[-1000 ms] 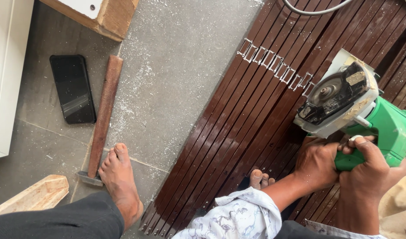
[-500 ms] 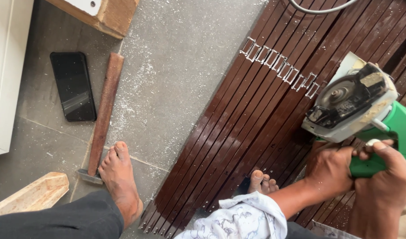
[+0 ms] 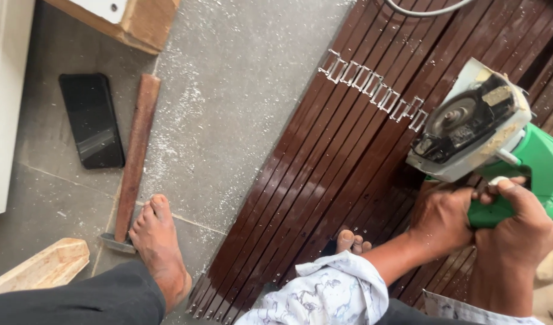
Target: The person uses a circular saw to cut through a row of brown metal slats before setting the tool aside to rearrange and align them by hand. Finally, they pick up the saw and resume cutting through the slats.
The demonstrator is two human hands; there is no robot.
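Both hands grip a green plastic circular saw (image 3: pixel 499 144): the left hand (image 3: pixel 442 218) and the right hand (image 3: pixel 517 229) close around its handle. Under them lie glossy dark-brown wooden slats (image 3: pixel 324 174), joined by a row of metal staples (image 3: pixel 373 87) up-left of the saw.

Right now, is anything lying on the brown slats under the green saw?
Nothing visible between the saw and slats. Metal clips lie up-frame beside it; both hands grip its handle.
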